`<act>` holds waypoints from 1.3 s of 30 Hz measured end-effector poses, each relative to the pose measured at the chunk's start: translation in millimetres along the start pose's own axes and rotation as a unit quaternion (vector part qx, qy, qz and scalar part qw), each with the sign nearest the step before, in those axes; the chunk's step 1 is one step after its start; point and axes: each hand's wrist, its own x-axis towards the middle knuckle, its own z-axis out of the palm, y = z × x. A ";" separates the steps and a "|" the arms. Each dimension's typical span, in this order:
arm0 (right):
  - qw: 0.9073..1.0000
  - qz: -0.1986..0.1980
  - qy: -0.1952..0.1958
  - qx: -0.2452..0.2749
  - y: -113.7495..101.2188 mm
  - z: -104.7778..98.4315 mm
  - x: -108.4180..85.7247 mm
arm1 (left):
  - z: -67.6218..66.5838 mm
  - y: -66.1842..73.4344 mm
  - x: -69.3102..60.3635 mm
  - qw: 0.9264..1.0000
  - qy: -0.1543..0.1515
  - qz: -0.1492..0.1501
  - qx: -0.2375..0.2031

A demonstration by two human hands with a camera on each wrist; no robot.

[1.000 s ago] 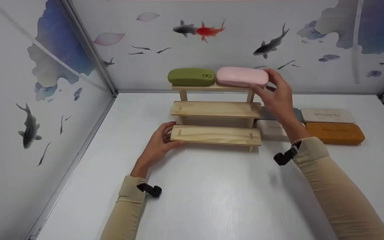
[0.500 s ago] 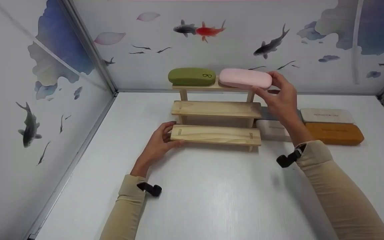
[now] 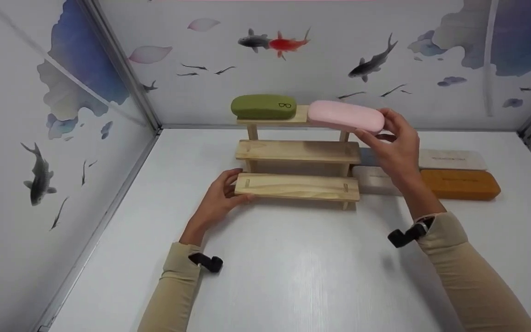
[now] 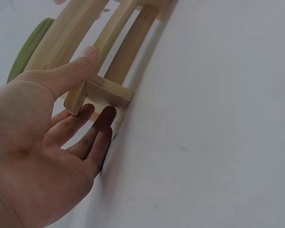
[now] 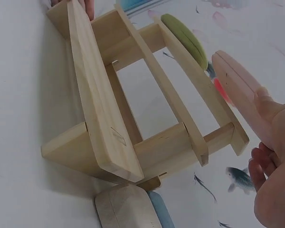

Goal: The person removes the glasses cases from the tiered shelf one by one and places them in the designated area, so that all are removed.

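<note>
My right hand (image 3: 399, 147) pinches the right end of a pink glasses case (image 3: 344, 115), thumb at the front and fingers behind. In the right wrist view the pink case (image 5: 240, 90) is apart from the top board of a three-step wooden shelf (image 3: 297, 186). Its right end tilts down in the head view. A green glasses case (image 3: 263, 107) with a glasses print rests at the left of the top step. My left hand (image 3: 219, 196) grips the left end of the lowest board; the left wrist view shows the thumb (image 4: 71, 71) against the wood, fingers curled below.
Right of the shelf on the white table (image 3: 284, 267) lie an orange case (image 3: 461, 184), a cream case (image 3: 452, 160), a pale case (image 3: 376, 180) and a blue-grey case (image 3: 369, 157), partly covered by my right arm. A fish-printed wall (image 3: 321, 69) stands behind.
My right hand has moved the pink case rightward and toward me, away from the green case, and its right end has dipped. The left hand has stayed on the lowest board.
</note>
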 end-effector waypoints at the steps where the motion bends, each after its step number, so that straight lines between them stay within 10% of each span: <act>1: 1.000 0.001 0.003 0.004 0.1 -1.2 -2.4 | 0.1 0.0 0.0 1.000 0.001 0.001 -0.001; 39: 1.000 0.012 0.005 0.012 28.0 -45.1 -70.4 | -0.5 0.1 -2.0 1.000 0.002 -0.006 0.009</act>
